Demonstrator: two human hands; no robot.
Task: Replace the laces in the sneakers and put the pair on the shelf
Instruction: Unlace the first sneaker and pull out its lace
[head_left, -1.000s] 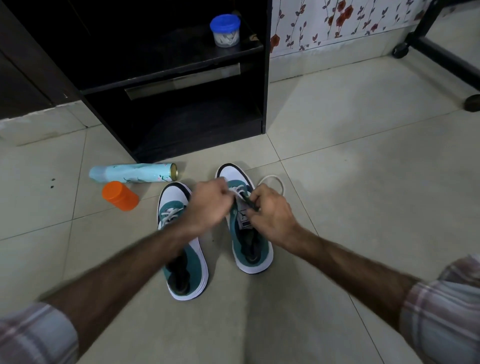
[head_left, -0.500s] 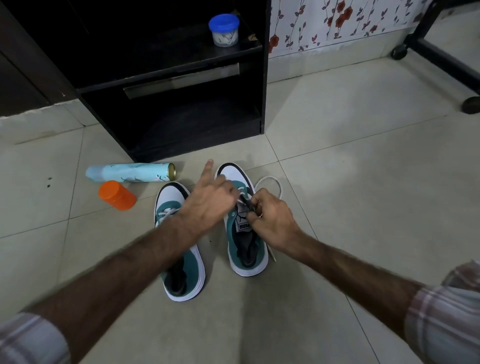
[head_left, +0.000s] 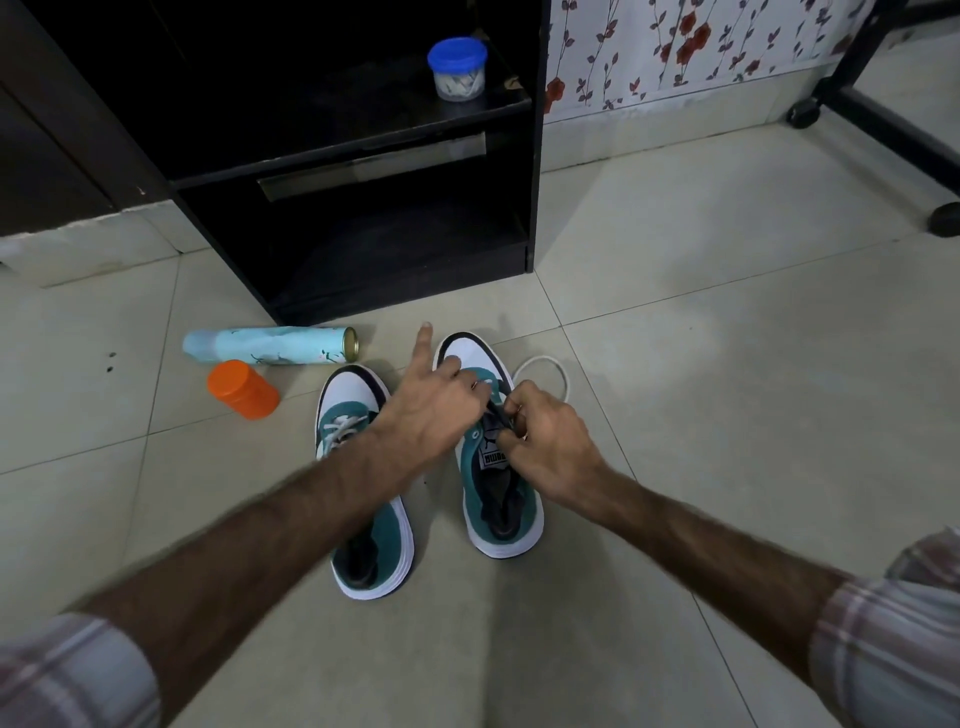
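Two teal and white sneakers stand side by side on the tiled floor. The left sneaker (head_left: 363, 525) keeps its white lace. Over the right sneaker (head_left: 501, 512) my left hand (head_left: 431, 410) pinches the lace near the top eyelets, its index finger stretched forward. My right hand (head_left: 548, 436) pinches the lace by the tongue. A white lace (head_left: 543, 366) loops out on the floor to the right of that shoe. The black shelf unit (head_left: 535, 171) stands just behind the shoes, its lower shelf bare.
A light blue spray can (head_left: 270, 345) lies on the floor left of the shoes, with an orange cap (head_left: 241, 389) beside it. A blue-lidded tub (head_left: 457, 67) sits on the upper shelf. A black wheeled frame (head_left: 883, 119) is at the far right.
My left index finger has straightened and now points forward over the toe of the right sneaker. Both hands stay at the lace of the right sneaker.
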